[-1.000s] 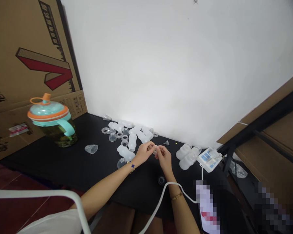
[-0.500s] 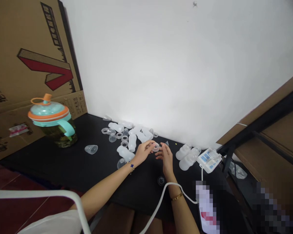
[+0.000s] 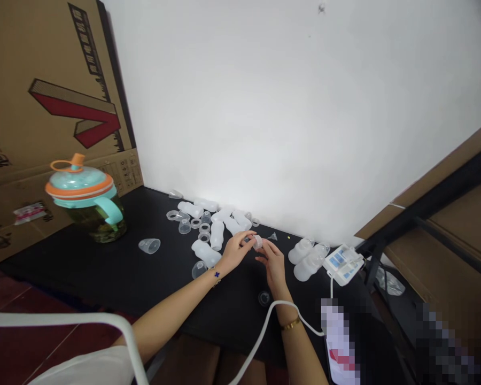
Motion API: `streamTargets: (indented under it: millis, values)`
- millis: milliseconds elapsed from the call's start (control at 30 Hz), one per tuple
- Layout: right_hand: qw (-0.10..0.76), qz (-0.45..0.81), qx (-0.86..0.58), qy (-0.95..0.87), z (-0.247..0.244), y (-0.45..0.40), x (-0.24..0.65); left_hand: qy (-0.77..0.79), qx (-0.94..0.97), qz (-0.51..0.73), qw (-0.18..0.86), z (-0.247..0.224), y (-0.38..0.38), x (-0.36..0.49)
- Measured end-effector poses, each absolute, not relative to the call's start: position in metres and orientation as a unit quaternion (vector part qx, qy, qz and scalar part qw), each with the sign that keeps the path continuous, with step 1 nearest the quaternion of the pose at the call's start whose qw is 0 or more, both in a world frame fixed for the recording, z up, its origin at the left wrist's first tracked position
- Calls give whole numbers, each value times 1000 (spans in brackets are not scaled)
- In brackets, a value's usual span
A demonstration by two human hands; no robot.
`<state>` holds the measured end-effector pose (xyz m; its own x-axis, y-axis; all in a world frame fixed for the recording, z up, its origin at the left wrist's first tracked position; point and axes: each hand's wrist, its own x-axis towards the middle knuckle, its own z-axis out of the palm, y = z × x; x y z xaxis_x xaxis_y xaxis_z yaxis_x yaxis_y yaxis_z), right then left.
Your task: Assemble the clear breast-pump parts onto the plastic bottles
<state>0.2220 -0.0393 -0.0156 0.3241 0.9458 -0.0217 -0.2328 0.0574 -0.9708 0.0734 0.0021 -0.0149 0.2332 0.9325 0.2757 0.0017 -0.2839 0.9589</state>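
Over the black table, my left hand (image 3: 237,252) and my right hand (image 3: 273,262) meet at a small whitish bottle screw ring (image 3: 257,242). My left fingers pinch it from one side, and my right thumb and fingers press on the other. Whether a teat sits inside the ring is too small to tell. Just behind my right hand lies a clear funnel-shaped piece (image 3: 273,236). White baby bottle bodies (image 3: 217,235), several loose rings (image 3: 204,236) and clear dome caps (image 3: 199,269) lie to the left of my hands. A small clear round piece (image 3: 264,298) rests below them.
Two capped bottles (image 3: 310,263) lie on the right beside a white box-like device (image 3: 343,264) with a cable. A phone (image 3: 340,342) is near the front edge. White tubing (image 3: 260,342) crosses in front. A lidded jug (image 3: 88,203) and cardboard box (image 3: 56,107) stand left.
The ring has turned from facing me to showing its side. My right fingers have moved left and closed against it, uncovering more of the funnel-shaped piece behind.
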Motion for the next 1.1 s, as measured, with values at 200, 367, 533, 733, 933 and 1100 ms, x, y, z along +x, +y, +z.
streamTargets:
  millis: [200,367,533,733,933,1100]
  values:
    - [633,322,-564,-422,-15,-41,219,370,551,491,565,-21,8,76]
    - [629,228,-568,-479,-14,-44,216,329,478,471,665,-14,6,74]
    - [619,208,-569,-501,-15,-44,217,314,458,465,690,-9,5,71]
    - [625,238,-559,-491,-11,-43,216,319,435,466,701,-11,6,71]
    - [616,248,-541,-516,-11,-45,215,308,435,457,712,-12,6,71]
    - [612,245,-547,-516,-13,-44,216,302,436,463,710,-13,7,71]
